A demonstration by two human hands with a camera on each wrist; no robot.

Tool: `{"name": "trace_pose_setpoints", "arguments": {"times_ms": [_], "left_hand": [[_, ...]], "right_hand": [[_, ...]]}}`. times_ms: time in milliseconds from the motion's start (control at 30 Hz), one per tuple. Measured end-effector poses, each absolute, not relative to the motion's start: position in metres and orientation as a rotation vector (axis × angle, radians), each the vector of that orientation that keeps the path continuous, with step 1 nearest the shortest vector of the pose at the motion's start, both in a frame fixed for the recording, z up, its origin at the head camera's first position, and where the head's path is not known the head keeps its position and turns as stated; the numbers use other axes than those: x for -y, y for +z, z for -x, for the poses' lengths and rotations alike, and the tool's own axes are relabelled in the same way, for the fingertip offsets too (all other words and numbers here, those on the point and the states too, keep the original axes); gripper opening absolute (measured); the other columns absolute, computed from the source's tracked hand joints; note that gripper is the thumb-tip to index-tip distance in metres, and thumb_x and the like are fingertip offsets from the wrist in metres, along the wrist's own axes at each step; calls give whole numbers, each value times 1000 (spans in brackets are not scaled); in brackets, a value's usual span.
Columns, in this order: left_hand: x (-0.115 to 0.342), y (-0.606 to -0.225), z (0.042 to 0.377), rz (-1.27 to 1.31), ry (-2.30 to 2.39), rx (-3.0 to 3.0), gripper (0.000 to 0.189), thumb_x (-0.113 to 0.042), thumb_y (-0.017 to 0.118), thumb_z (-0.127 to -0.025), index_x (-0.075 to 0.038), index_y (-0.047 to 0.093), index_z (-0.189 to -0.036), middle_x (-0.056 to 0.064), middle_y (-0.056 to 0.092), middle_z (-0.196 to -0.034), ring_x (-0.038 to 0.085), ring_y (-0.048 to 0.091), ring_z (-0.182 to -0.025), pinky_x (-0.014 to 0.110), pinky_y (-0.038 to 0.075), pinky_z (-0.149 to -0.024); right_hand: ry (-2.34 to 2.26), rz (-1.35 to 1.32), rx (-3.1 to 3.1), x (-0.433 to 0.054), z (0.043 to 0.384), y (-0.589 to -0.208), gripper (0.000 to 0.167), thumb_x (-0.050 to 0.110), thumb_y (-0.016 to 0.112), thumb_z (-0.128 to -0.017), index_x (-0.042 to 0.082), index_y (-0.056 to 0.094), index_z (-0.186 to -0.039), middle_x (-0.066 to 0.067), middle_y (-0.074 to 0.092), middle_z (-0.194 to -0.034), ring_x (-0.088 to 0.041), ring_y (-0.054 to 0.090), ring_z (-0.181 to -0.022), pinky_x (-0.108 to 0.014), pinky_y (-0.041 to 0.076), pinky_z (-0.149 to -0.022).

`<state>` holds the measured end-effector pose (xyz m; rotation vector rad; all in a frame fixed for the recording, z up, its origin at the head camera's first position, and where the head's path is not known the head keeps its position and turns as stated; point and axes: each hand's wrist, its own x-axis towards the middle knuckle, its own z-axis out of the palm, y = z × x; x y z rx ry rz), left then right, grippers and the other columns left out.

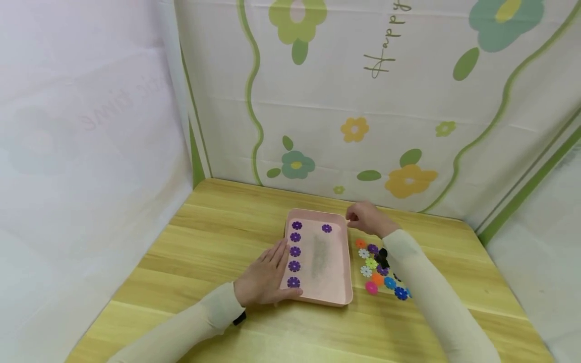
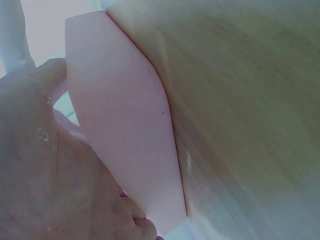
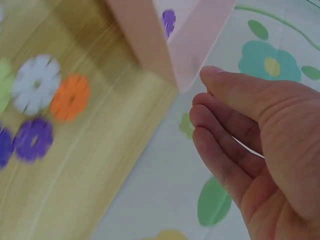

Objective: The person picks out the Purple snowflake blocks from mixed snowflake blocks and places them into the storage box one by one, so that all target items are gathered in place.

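A shallow pink tray (image 1: 338, 275) sits on the wooden table. Several purple flower-shaped snap discs (image 1: 295, 251) form a column along its left side, and a single purple disc (image 1: 327, 228) lies near the far right corner. My left hand (image 1: 265, 277) rests over the tray's left edge with fingers extended; the left wrist view shows the palm against the tray's outer wall (image 2: 125, 120). Just beside the far right corner is my right hand (image 1: 369, 219). Its fingers are loosely bent, and nothing shows between thumb and fingers in the right wrist view.
Right of the tray lies a loose group of flower discs in several colours, among them a white disc (image 1: 365, 271), a pink disc (image 1: 371, 288) and a blue disc (image 1: 401, 293). The right forearm partly covers them. A flower-printed cloth (image 1: 317, 101) hangs behind the table (image 1: 199, 237).
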<state>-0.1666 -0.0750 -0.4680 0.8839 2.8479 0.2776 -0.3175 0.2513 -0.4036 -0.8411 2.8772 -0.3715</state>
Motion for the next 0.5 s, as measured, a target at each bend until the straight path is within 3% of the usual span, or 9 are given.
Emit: {"name": "trace_pose_setpoints", "arguments": {"times_ms": [500], "left_hand": [[74,-468,165,-863,283,-2836,111,-76,48,-99,6,17,-166,25,7,-177,40,13,-165,53,24,-133]], "right_hand": [[-327,860,-2844,-334,275,-405,15,6,79,-94,1,78,-108,-9,77,-97,-12,67,-82,-38,63,-78]]}}
